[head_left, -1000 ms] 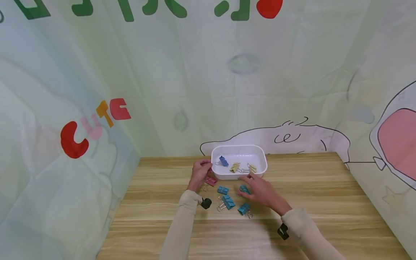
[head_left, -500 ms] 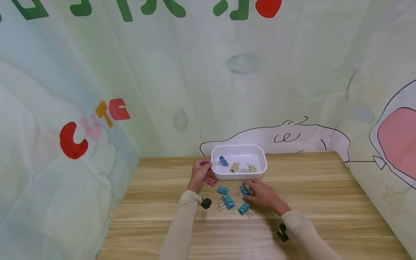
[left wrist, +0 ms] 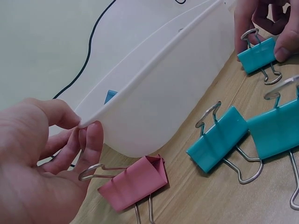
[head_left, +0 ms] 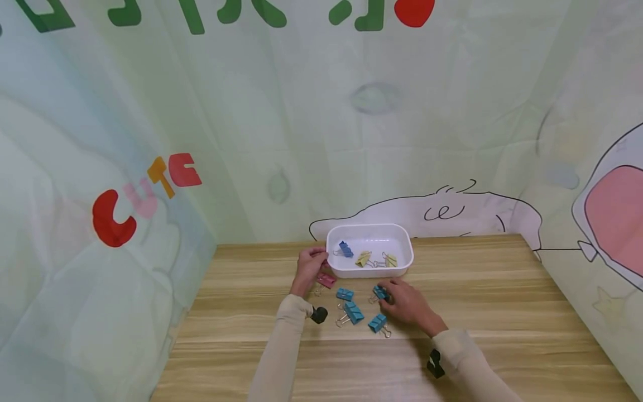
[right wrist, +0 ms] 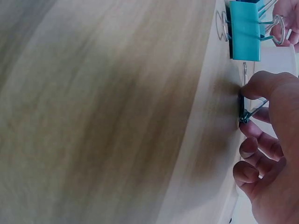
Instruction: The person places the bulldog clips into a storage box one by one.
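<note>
My left hand pinches the near left rim of a white plastic box between thumb and fingers. My right hand has thumb and index finger at the two ends of a teal binder clip, low at the wood. In the right wrist view that clip is seen edge-on, the other fingers curled beside it. Just below my left hand lies a pink binder clip. More teal binder clips lie between the hands, a small one, a larger one and one nearer me.
Inside the box are a blue binder clip and two yellow ones, one left and one right. The box stands near the back edge of the wooden table. Behind it hangs a printed cloth.
My right hand has drawn back from the box's front wall down to the teal clip, taken it between thumb and finger, and shifted it slightly right. My left hand has stayed at the rim.
</note>
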A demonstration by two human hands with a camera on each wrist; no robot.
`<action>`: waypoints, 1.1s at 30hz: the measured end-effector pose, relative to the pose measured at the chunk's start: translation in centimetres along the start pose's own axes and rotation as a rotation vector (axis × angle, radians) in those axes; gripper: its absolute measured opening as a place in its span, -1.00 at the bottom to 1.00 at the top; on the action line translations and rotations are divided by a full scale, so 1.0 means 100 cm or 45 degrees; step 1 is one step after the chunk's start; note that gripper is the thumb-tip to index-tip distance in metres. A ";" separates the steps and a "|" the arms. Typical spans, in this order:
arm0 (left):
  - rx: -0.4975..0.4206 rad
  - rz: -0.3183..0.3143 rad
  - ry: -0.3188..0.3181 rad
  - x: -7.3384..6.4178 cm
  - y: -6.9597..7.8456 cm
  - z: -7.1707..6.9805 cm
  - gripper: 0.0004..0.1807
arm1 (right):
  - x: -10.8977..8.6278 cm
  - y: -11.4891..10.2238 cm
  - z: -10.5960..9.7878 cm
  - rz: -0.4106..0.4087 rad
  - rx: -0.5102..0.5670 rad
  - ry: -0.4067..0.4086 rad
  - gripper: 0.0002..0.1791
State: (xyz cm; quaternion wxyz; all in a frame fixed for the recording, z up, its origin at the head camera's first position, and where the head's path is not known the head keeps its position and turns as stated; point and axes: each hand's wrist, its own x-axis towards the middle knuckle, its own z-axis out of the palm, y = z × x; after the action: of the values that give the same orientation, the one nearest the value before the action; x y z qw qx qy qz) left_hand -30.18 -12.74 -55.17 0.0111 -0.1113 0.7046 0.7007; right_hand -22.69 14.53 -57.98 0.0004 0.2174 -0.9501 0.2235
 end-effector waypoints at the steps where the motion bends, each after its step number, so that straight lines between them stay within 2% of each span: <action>1: -0.001 0.000 -0.001 0.000 0.000 0.000 -0.68 | 0.000 0.000 0.000 -0.002 -0.006 0.011 -0.52; 12: -0.031 0.020 -0.016 -0.002 0.001 -0.001 -0.69 | -0.004 0.003 0.003 -0.034 -0.023 0.132 -0.61; 19: -0.034 0.020 -0.021 -0.002 0.001 0.000 -0.68 | -0.001 0.002 0.000 -0.106 -0.020 0.209 -0.61; 33: -0.004 -0.017 -0.028 -0.002 0.003 -0.002 -0.68 | 0.017 -0.019 -0.026 -0.253 -0.093 0.369 -0.63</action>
State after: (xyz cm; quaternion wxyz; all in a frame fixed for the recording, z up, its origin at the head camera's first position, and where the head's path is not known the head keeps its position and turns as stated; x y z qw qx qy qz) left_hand -30.00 -12.89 -54.78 0.0233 -0.1084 0.7027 0.7028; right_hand -23.67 13.43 -54.69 0.1676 0.2757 -0.9214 0.2167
